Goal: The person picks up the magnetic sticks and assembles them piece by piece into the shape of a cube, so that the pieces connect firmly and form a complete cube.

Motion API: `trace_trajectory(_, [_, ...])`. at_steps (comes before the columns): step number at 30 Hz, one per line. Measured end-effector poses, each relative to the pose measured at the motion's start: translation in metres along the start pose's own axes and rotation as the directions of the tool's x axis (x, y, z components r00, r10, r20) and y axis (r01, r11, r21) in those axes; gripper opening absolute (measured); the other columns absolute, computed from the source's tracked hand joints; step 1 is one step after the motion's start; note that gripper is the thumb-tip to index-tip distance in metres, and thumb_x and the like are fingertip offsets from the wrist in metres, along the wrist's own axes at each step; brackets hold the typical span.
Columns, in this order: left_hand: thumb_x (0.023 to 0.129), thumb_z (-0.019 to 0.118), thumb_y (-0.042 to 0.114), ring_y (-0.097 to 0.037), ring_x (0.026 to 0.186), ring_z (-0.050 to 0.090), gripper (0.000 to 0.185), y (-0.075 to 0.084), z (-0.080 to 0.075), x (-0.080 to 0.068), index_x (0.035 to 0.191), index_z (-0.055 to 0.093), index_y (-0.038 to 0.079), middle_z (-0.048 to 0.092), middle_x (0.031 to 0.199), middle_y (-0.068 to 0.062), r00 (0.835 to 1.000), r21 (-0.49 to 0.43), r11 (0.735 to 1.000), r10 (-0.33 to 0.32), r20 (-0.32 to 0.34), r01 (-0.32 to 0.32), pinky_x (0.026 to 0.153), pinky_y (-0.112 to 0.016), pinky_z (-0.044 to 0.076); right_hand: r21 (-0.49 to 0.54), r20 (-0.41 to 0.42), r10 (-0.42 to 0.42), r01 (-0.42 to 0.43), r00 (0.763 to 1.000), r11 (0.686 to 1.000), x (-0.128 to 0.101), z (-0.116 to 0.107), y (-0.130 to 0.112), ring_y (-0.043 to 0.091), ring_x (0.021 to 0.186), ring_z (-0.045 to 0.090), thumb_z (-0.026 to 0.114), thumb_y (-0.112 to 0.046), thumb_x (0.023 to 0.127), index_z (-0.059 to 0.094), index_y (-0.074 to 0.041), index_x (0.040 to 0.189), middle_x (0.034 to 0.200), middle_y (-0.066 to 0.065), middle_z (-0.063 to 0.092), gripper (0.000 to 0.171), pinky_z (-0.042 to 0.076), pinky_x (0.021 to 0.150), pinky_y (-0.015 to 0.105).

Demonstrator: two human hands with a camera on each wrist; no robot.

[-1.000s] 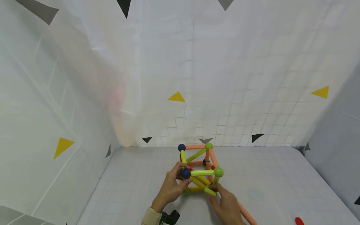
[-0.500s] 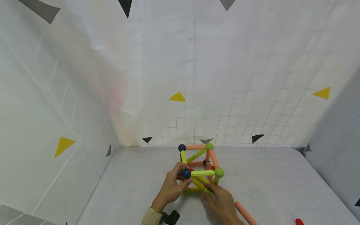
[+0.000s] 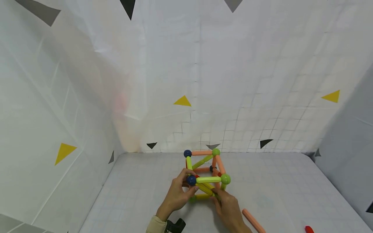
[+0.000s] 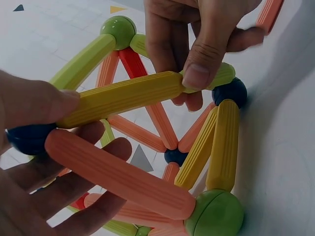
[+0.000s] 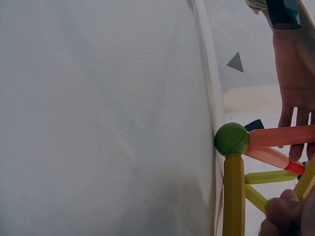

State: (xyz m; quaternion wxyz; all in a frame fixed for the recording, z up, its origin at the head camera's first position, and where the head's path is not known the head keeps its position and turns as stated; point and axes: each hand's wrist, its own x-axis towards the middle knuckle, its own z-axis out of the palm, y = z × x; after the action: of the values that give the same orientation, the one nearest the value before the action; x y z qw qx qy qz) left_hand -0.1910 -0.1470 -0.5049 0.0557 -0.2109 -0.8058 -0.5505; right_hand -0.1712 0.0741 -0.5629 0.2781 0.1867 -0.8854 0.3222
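Note:
A cube-like frame of magnetic sticks and balls stands on the table, with light green, yellow, salmon and red sticks. My left hand (image 3: pixel 176 194) holds its near left corner by the dark blue ball (image 3: pixel 191 180), thumb on the end of a yellow stick (image 4: pixel 123 97). That stick slants down, end to end with a light green stick (image 4: pixel 224 76). My right hand (image 3: pixel 230 207) pinches the light green stick near the joint, thumb on top. The green stick's far end is right at a lower dark blue ball (image 4: pixel 230 93). In the head view my right fingers hide most of the green stick.
A loose salmon stick (image 3: pixel 253 220) lies on the table just right of my right hand. Farther right, a red piece (image 3: pixel 309 229) shows at the bottom edge. Pale sheeted walls with coloured triangles enclose the table (image 3: pixel 276 187) at the back and sides.
My right hand has shifted left, closer to the frame's lower near corner. The light green stick, which stuck out toward the front, has swung in toward that corner. My left hand stays put.

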Motion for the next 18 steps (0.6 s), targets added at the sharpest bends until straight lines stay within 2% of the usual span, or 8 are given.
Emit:
trace_trajectory(5, [0.094, 0.081, 0.013, -0.009, 0.088, 0.068, 0.044, 0.0004, 0.0000, -0.0002, 0.132, 0.058, 0.012, 0.077, 0.112, -0.001, 1.000, 0.005, 1.000, -0.002, -0.001, 0.002, 0.083, -0.025, 0.060, 0.018, -0.049, -0.028, 0.029, 0.998, 0.999, 0.0002, 0.0034, -0.0003, 0.017, 0.085, 0.078, 0.093, 0.003, 0.074, 0.074, -0.006, 0.101, 0.095, 0.006, 0.079, 0.034, 0.062, 0.068, 0.029])
trace_trajectory(14, [0.094, 0.081, 0.011, -0.009, 0.089, 0.068, 0.044, 0.0010, -0.0001, 0.0004, 0.131, 0.058, 0.010, 0.077, 0.113, -0.002, 1.000, 0.011, 1.000, 0.001, -0.001, -0.001, 0.082, -0.026, 0.060, 0.007, -0.033, -0.001, 0.001, 0.999, 1.000, 0.0034, 0.0057, -0.0035, 0.018, 0.086, 0.079, 0.093, 0.003, 0.074, 0.078, -0.006, 0.103, 0.097, 0.007, 0.081, 0.034, 0.063, 0.069, 0.028])
trace_trajectory(18, [0.094, 0.081, 0.010, -0.009, 0.088, 0.068, 0.044, 0.0012, 0.0000, -0.0001, 0.131, 0.058, 0.010, 0.077, 0.113, -0.002, 1.000, 0.007, 1.000, -0.002, 0.000, 0.002, 0.082, -0.026, 0.060, 0.002, -0.056, -0.045, 0.045, 0.997, 0.999, 0.0045, 0.0066, -0.0037, 0.017, 0.082, 0.079, 0.094, 0.004, 0.070, 0.078, -0.006, 0.101, 0.094, 0.006, 0.081, 0.036, 0.061, 0.066, 0.026])
